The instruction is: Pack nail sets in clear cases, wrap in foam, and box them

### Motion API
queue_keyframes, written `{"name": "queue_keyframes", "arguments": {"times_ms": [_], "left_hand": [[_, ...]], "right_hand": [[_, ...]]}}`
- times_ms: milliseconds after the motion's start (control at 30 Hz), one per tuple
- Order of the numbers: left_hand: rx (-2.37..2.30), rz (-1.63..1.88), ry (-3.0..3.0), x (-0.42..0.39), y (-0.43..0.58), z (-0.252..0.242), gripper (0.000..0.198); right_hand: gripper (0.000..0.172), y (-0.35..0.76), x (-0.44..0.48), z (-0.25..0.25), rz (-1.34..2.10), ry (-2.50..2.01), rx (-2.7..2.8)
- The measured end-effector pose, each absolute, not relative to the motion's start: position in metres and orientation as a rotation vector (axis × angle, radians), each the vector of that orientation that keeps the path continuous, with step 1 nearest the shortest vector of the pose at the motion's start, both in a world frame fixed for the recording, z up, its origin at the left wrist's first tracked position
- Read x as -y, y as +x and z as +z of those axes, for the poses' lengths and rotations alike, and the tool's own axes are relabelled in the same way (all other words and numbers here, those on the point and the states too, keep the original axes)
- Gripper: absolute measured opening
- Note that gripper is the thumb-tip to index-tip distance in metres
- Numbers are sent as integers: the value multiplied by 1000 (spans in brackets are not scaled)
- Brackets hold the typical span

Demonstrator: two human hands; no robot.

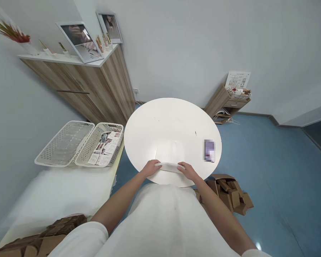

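Observation:
At the near edge of the round white table, a thin white packing sheet is rolled or folded into a narrow strip. My left hand grips its left end, and my right hand grips the right end, fingers closed around it. A flat translucent part of the sheet seems to stretch away from the strip over the tabletop. Whether something is wrapped inside cannot be seen. A pixelated purple item lies on the table to the right of my right hand.
On the left side table stand a white basket with clear packets and a basket with printed cards. White sheets and folded brown cartons lie nearer. A box of cartons sits on the floor, right. Cabinets line the wall.

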State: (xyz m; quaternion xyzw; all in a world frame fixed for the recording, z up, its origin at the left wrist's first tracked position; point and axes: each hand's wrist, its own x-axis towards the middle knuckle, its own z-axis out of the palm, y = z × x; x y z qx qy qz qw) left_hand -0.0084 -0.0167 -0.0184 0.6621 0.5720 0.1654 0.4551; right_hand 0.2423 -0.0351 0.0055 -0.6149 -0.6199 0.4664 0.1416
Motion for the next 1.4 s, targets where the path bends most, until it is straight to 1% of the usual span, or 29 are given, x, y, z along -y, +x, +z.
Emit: {"name": "queue_keyframes", "arguments": {"times_ms": [100,300,500,533,567,633,700,767,833,967,1033,1133,1200,1300,1400], "left_hand": [[-1544,415,1589,14,-15,-26,26],[-1712,394,1547,14,-14,-40,23],[-1827,338,1513,21,-6,-40,17],[-1862,345,1502,23,-4,-38,17],[-1914,359,1505,26,-1,-35,23],[-2013,391,1600,33,7,-29,42],[-1976,369,1840,41,18,-22,52],[-1764,270,2088,47,31,-17,54],[-1570,139,2211,52,42,-15,55],[-1493,-70,2252,55,53,-17,58],[-1491,-120,2262,55,53,-17,59],[-1475,-184,2270,52,52,-13,62],[-1462,-233,2277,50,52,-9,65],[-1456,-304,2279,50,56,-4,71],[-1473,-356,2278,53,61,-4,77]], "right_hand": [[23,247,32,-4,1261,-1852,1681],[21,245,33,-27,1122,-2010,1563],[12,242,42,-37,1066,-2089,1512],[16,242,45,-38,1051,-2100,1505],[24,243,47,-38,1033,-2113,1488],[42,243,52,-38,1022,-2133,1429],[53,243,56,-37,1071,-2131,1362],[59,241,57,-36,1176,-2117,1335],[62,238,54,-35,1286,-2092,1343],[70,231,43,-33,1450,-1995,1225],[69,230,37,-31,1535,-1922,1066],[55,231,30,-28,1640,-1827,959],[48,232,28,-26,1605,-1855,1007],[50,233,28,-25,1501,-1890,1067],[54,234,27,-27,1551,-1849,1011]]}}
